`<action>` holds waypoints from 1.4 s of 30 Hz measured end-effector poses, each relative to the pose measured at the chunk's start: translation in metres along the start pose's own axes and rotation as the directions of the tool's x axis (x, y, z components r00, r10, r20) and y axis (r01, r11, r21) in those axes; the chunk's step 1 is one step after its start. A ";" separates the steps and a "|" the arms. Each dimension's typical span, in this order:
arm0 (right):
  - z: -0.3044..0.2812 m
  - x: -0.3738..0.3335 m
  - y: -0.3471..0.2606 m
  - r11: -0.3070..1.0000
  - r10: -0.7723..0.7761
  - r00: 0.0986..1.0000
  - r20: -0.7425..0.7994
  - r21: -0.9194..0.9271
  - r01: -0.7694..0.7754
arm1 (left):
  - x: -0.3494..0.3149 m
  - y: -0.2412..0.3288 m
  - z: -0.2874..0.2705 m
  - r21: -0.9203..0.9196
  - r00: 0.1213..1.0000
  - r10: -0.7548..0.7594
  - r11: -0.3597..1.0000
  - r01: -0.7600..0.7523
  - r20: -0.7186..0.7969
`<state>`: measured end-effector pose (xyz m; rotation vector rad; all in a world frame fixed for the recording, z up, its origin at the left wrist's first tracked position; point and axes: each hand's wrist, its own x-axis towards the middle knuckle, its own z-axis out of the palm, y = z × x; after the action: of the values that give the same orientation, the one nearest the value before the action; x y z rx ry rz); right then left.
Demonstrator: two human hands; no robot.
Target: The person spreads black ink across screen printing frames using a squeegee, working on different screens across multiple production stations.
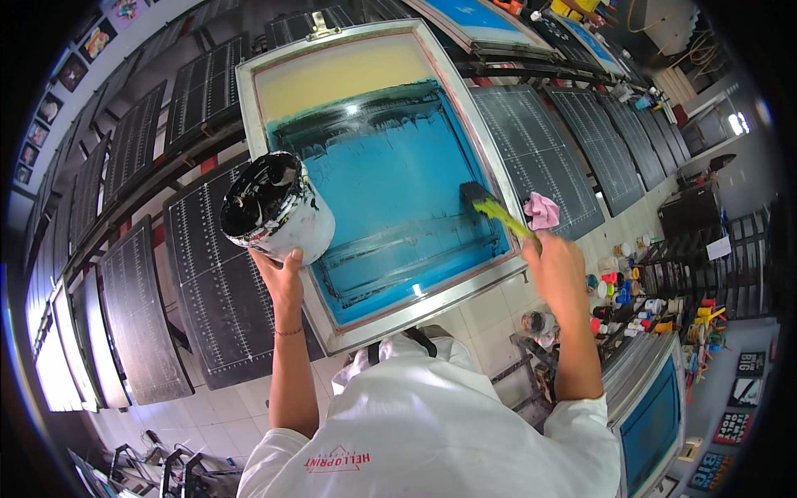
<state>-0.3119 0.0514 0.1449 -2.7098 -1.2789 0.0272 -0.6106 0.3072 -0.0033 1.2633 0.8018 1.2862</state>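
Observation:
My left hand holds up a white bucket from below and the side. Black ink coats the inside of the bucket and streaks its rim, which is tilted toward the left. In my closed right hand is the yellow-green handle of an ink spatula. Its black-smeared head is over the right part of a blue screen mesh; I cannot tell whether it touches. A metal screen frame surrounds the mesh. Thick black ink lies in a band toward the far end, with thinner smears near me.
A crumpled pink cloth lies just right of the frame. Black ruled boards stand in rows on both sides. Several small ink pots crowd the right. Another blue screen leans at lower right. A person in yellow is at the far right.

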 end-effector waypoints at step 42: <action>-0.053 0.038 0.021 0.212 -0.232 0.667 0.708 0.706 -0.676 | 0.033 0.050 0.050 0.638 0.844 0.496 0.586 -0.500 0.206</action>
<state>-0.2670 0.0610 0.1960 -1.5869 -0.4117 1.5271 -0.5683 0.3201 0.0618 2.2143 0.9954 1.4808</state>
